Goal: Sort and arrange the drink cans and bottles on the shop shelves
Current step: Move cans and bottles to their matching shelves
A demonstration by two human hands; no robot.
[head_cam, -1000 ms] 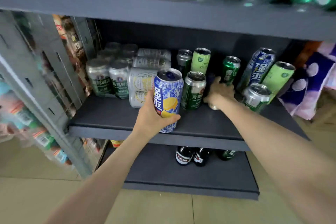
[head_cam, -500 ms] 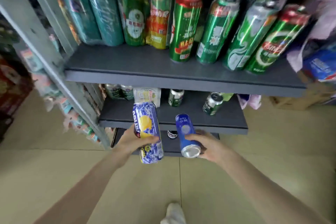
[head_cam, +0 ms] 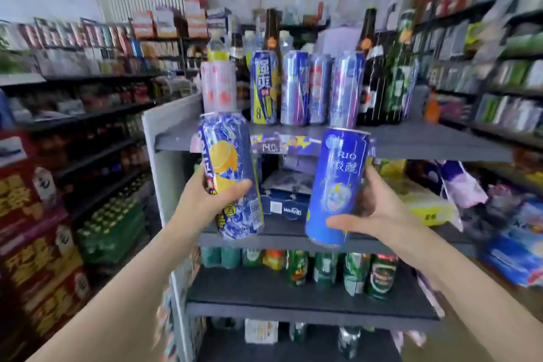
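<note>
Left hand [head_cam: 205, 200] is gripping the lemon can [head_cam: 232, 173], thumb curling across its front, fingers hidden behind. Right hand [head_cam: 379, 211] is clamping the blue can [head_cam: 338, 185], thumb under its base end. Both cans are hanging just below the top shelf [head_cam: 426, 141] front edge; bare shelf is showing right of the bottles [head_cam: 379, 79].

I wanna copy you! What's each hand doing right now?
Left hand: holding the blue lemon can.
Right hand: holding the blue RIO can.
</note>
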